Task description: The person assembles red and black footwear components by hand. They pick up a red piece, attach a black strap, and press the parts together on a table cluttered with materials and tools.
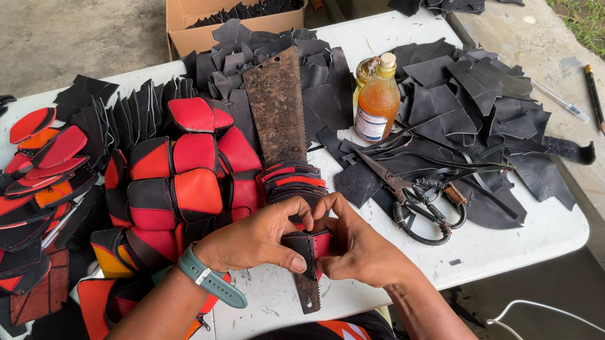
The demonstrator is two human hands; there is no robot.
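Two hands on one red-and-black leather piece.

The left hand (pixel 256 239) and right hand (pixel 359 246) meet at the table's (pixel 541 230) near edge, fingers pinched shut on the leather piece (pixel 310 245), which lies over a long, rough saw blade (pixel 279 114). Stacked red pieces (pixel 182 176) sit just left; scissors (pixel 417 203) and an amber bottle (pixel 377 101) lie beyond.
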